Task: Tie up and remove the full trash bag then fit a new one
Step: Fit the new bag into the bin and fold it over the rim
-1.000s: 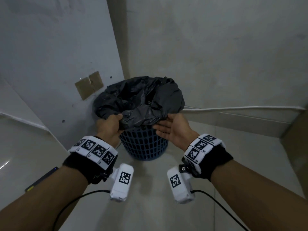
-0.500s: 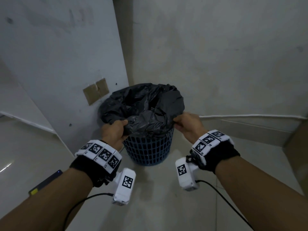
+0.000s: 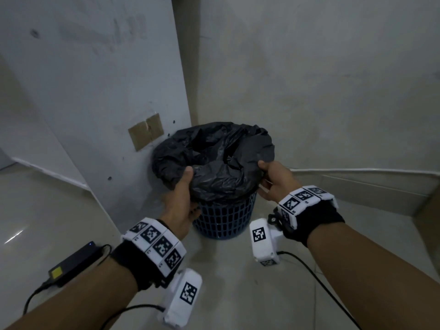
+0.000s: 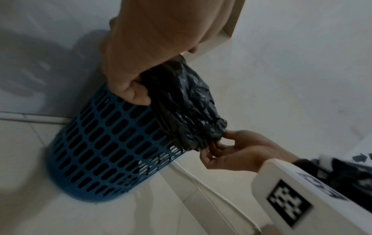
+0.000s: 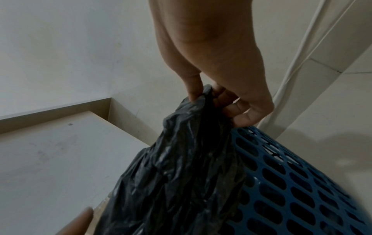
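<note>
A black trash bag (image 3: 214, 160) lines a blue perforated bin (image 3: 223, 220) standing on the floor in a wall corner. The bag's edge is folded over the bin's rim. My left hand (image 3: 183, 186) grips the bag's near-left edge, thumb on top; the left wrist view shows its fingers (image 4: 128, 89) curled round bunched plastic (image 4: 181, 103). At the right edge my right hand (image 3: 271, 177) pinches the bag. In the right wrist view its fingertips (image 5: 221, 101) hold a gathered fold of the bag (image 5: 181, 167) above the bin wall (image 5: 292, 182).
Grey walls close in behind and to the left of the bin. A brown taped patch (image 3: 145, 134) marks the left panel. A black power adapter (image 3: 73, 263) with a cable lies on the floor at lower left. A white cable (image 3: 357, 171) runs along the skirting at the right.
My right hand turned from palm-up under the bag's front edge to a pinch on its right rim. The left hand kept its grip. The view drew closer to the bin.
</note>
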